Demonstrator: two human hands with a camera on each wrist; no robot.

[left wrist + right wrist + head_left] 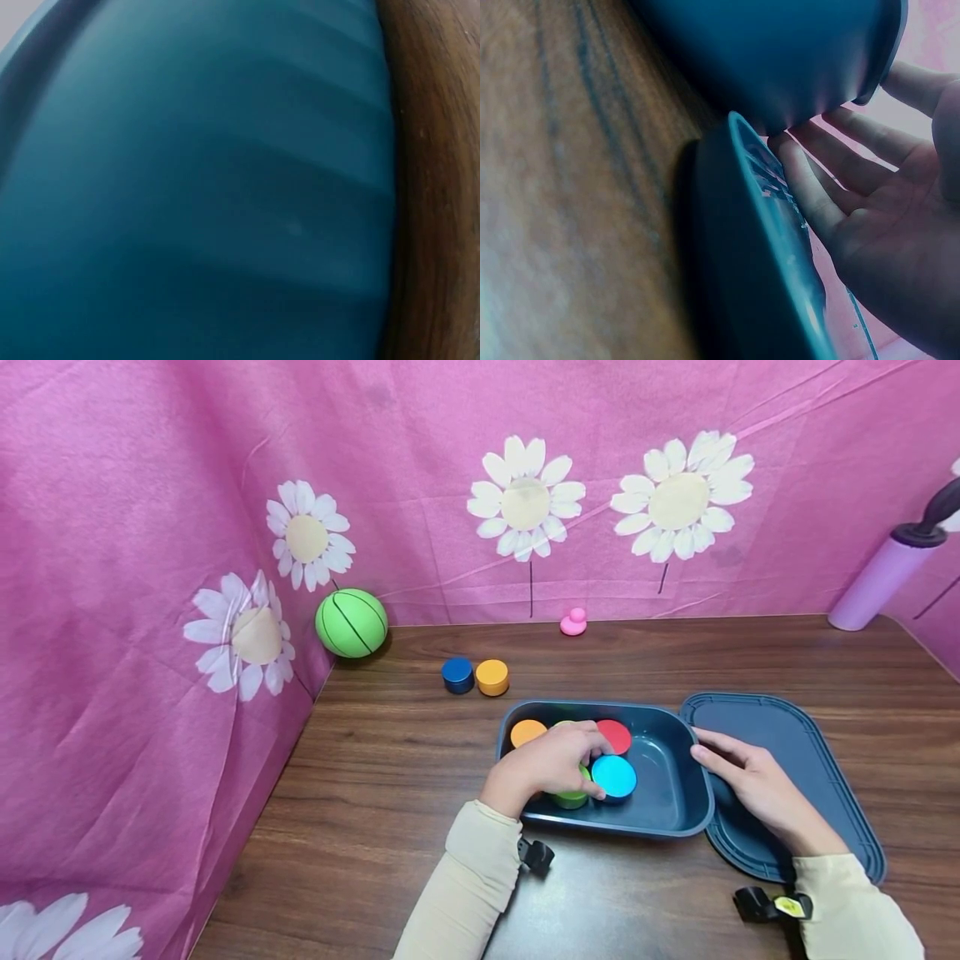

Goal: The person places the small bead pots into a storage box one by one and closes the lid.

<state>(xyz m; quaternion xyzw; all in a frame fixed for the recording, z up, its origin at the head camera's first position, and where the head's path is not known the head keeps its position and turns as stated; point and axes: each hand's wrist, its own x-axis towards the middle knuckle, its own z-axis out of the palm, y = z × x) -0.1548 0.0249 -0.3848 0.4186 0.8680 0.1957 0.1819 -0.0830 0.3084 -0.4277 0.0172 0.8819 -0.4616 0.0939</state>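
A dark blue rectangular container [675, 810] holds several round coloured discs. My left hand [551, 760] reaches into it from the left, pinching a light blue disc [615, 775] between thumb and fingers. Around that hand are a red disc [615, 735], an orange disc [527, 732] and a green disc [572, 795]; the hand partly covers others. At the right end, my right hand [761, 785] holds the container's rim, its fingers along the outer wall [780, 60]. The left wrist view shows only the container's side [225, 180] and the tabletop.
A flat dark blue lid [795, 752] lies right of the container, under the right hand. Behind stand a navy disc [457, 676], a yellow-orange disc [492, 677], a pink duck [573, 622] and a green ball [351, 623]. A purple pump [881, 581] leans against the pink cloth.
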